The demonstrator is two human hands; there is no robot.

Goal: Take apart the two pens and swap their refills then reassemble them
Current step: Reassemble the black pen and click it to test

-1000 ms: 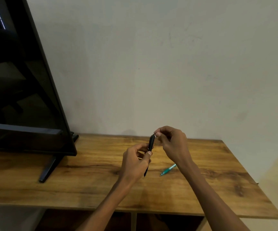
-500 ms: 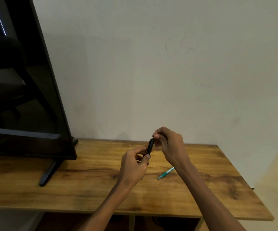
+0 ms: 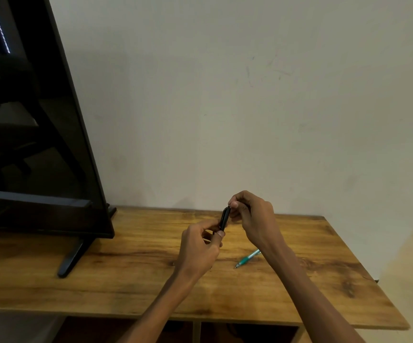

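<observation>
Head view has you holding the black pen [image 3: 224, 218] above the bench [image 3: 126, 273], its long axis running roughly 12 to 6 o'clock, with your left hand [image 3: 198, 246] gripping the lower barrel and your right hand [image 3: 252, 216] pinching the top end at 12. Any twist or pull apart would likely run along that axis, and your right hand is nearer the end that should come off. Your teal pen [image 3: 246, 259] lies untouched on the bench at about 5 o'clock from your hands.

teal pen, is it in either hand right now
No, the teal pen lies on the wooden table, while the left hand and right hand both hold the black pen.
</observation>
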